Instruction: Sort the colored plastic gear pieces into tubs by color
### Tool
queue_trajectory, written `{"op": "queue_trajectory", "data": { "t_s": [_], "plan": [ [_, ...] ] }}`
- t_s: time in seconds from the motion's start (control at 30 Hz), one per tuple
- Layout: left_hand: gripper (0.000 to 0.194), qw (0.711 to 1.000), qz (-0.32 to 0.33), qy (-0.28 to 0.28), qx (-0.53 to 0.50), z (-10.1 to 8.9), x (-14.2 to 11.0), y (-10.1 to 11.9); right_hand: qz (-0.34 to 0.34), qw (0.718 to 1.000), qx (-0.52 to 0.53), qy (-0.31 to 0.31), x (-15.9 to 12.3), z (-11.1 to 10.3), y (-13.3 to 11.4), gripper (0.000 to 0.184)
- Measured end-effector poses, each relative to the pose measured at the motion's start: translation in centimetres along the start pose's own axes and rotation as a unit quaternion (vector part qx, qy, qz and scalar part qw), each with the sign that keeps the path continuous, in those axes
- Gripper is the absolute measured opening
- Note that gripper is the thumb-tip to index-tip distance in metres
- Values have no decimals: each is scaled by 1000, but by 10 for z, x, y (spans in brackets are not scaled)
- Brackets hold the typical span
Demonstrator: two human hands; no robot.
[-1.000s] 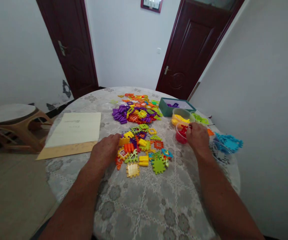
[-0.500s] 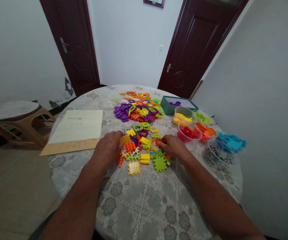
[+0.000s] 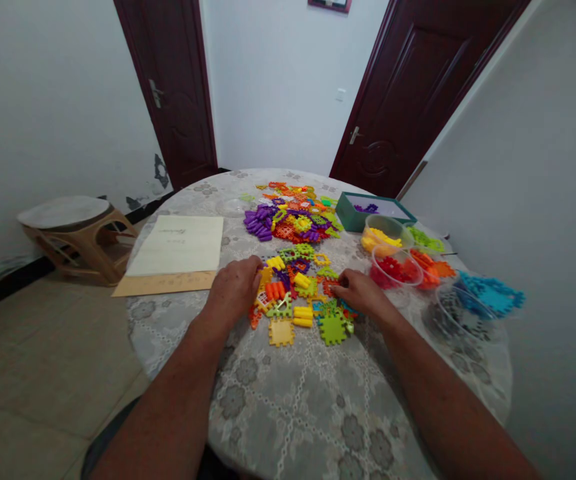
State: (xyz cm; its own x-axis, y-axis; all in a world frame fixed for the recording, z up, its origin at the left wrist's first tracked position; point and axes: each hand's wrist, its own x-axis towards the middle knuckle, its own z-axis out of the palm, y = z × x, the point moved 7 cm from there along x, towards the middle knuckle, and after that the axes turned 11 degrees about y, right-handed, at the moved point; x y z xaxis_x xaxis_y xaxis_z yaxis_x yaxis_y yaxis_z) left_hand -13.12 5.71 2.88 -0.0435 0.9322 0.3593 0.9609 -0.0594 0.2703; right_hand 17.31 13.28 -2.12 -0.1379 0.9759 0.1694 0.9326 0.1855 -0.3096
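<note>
A: Nearest items on the tabletop [image 3: 288, 393]?
B: Square plate [image 3: 281, 331], yellow, notched edges, flat. Green notched plate [image 3: 333, 329], to its right. Yellow cylinders [image 3: 303, 317], side by side, between the two and slightly farther back. All at the near edge of the mixed heap [image 3: 309, 289], which lies between the hands.

A: Left hand [image 3: 235, 283]?
B: At the heap's left edge, fingers curled, tips by a golden-yellow piece [image 3: 265, 275]; whether it grips anything, cannot tell. Orange cylinders [image 3: 275, 291], a row, just beside.

A: Right hand [image 3: 361, 291]?
B: At the heap's right edge, thumb and fingers bent close by an orange-red lattice piece [image 3: 329, 287]; a firm hold cannot be confirmed.

A: Containers, right side?
B: Clear tub [image 3: 468, 330], dark pieces inside; blue pieces [image 3: 495, 293] close by. Farther: red-filled tub [image 3: 380, 279], orange pieces [image 3: 431, 268] beside it; then yellow-filled tub [image 3: 367, 241].

A: Left side?
B: Pale sheet [image 3: 181, 245], faint writing, tan strip [image 3: 165, 284] along its near edge.

A: Rear of tabletop?
B: Second heap, multicoloured, with purple cylinders [image 3: 259, 222] at its left; green box [image 3: 352, 219], right, purple pieces inside.

A: Beyond?
B: Two dark red doors [image 3: 173, 87].
</note>
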Motion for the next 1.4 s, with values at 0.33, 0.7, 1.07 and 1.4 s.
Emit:
{"op": "queue_trajectory", "data": {
  "t_s": [0.33,0.7,1.07,1.4],
  "plan": [
    [29,997,-45,21,62,-3,0,-19,20,977,209,41,6,-9,6,25],
    [35,997,-5,-8,78,-2,1,-16,7,948,307,80,6,-29,-10,40],
    [38,996,-6,-57,71,5,-3,-16,40,920,-5,390,-3,-125,57,38],
    [38,996,24,-51,66,3,-4,-7,-56,986,54,145,-6,-104,22,33]
  ]
}}
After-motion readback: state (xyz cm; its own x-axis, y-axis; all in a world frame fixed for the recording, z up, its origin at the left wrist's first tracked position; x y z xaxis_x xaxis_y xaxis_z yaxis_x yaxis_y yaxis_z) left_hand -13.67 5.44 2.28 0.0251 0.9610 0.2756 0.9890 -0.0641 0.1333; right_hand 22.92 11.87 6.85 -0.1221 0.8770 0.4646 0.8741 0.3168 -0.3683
